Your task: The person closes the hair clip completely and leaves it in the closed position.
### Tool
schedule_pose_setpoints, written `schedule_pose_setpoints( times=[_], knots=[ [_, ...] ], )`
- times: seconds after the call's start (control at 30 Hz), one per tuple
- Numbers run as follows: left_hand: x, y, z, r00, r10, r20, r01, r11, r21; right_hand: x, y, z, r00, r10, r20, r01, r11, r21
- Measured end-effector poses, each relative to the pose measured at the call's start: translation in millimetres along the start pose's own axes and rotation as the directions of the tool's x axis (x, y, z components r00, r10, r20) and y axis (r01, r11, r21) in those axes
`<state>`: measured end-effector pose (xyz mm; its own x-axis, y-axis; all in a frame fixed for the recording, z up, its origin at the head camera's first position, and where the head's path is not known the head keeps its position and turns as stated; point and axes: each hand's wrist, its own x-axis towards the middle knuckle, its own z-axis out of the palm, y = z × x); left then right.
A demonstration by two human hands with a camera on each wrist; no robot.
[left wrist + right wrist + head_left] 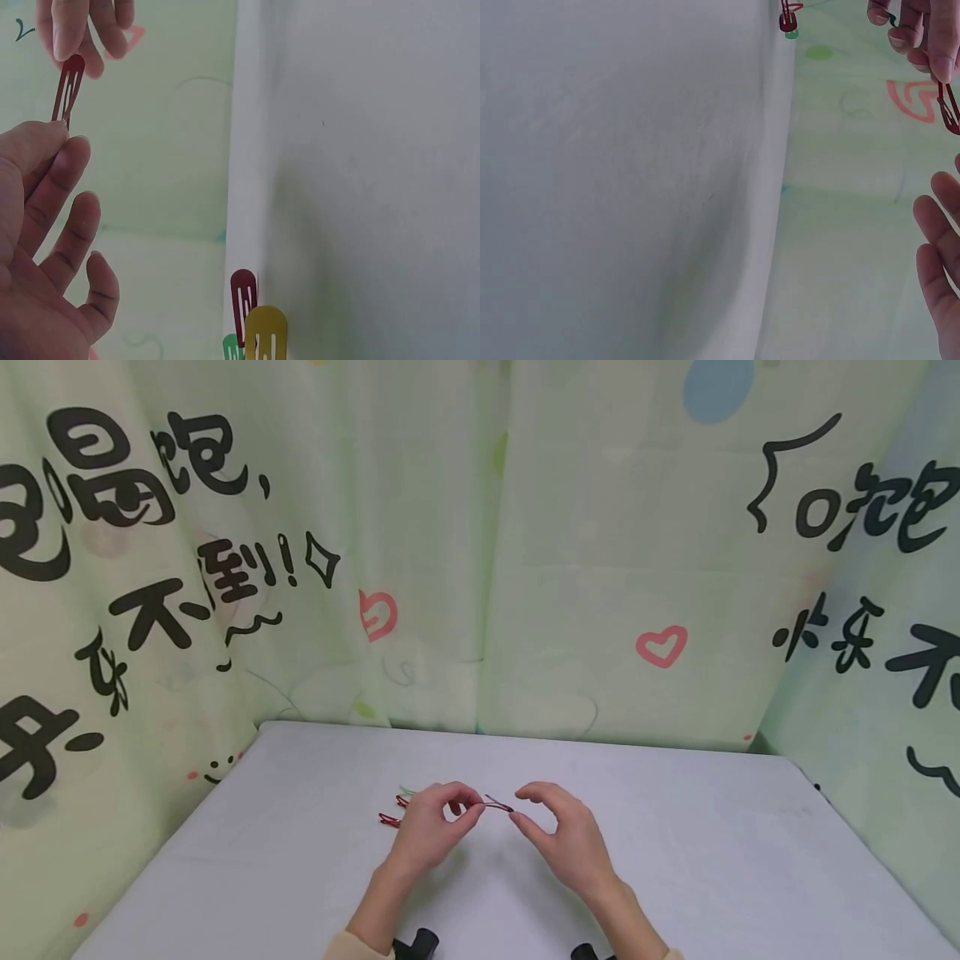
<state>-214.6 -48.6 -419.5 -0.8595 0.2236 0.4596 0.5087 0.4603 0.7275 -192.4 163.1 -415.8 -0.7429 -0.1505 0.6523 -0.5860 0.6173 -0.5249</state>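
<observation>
My left hand (433, 827) pinches a dark red snap hair clip (73, 75) by one end between thumb and index finger, above the table. In the left wrist view, the other fingers of my left hand (45, 217) are loosely bent. The clip's frame and tongue stand apart in the head view. My right hand (573, 839) is at the clip's rounded end, its thumb tip right at that end and its index finger lifted away. Fingers of the right hand (939, 247) show spread in the right wrist view.
Other hair clips lie on the white-covered table (300, 860) beyond my left hand: a dark red clip (241, 292), a yellow clip (264, 322) and a green clip (231, 347). A pale green printed curtain (570, 568) hangs behind the table.
</observation>
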Motion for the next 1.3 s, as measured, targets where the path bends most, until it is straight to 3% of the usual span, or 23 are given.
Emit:
schedule_pose_setpoints(
  times=[0.27,0.5,0.67,0.83,1.1,1.3],
  knots=[
    [0.5,0.2,6.2,1.000,0.024,0.007,-0.024,0.999,-0.022,-0.5,-2.2,3.6,1.000,0.008,-0.013,-0.008,1.000,-0.015],
    [-1.1,-2.5,7.4,0.999,0.039,0.018,-0.038,0.998,-0.058,-0.6,-0.3,5.2,0.998,-0.056,-0.033,0.055,0.998,-0.022],
    [-1.0,-4.0,4.3,0.996,0.037,0.079,-0.030,0.996,-0.083,-0.6,1.2,5.0,0.994,-0.106,-0.025,0.105,0.994,-0.025],
    [-1.4,-3.2,-0.2,0.989,0.000,0.147,0.018,0.993,-0.119,0.0,2.2,2.9,0.985,-0.170,-0.009,0.170,0.985,0.000],
    [-1.8,-3.5,-4.9,0.984,0.016,0.175,0.019,0.980,-0.197,2.0,3.3,-1.4,0.967,-0.257,0.007,0.255,0.963,0.091],
    [-1.3,-5.3,-6.9,0.980,0.045,0.195,-0.004,0.978,-0.206,2.1,4.0,-2.6,0.961,-0.275,0.015,0.272,0.957,0.102]
  ],
)
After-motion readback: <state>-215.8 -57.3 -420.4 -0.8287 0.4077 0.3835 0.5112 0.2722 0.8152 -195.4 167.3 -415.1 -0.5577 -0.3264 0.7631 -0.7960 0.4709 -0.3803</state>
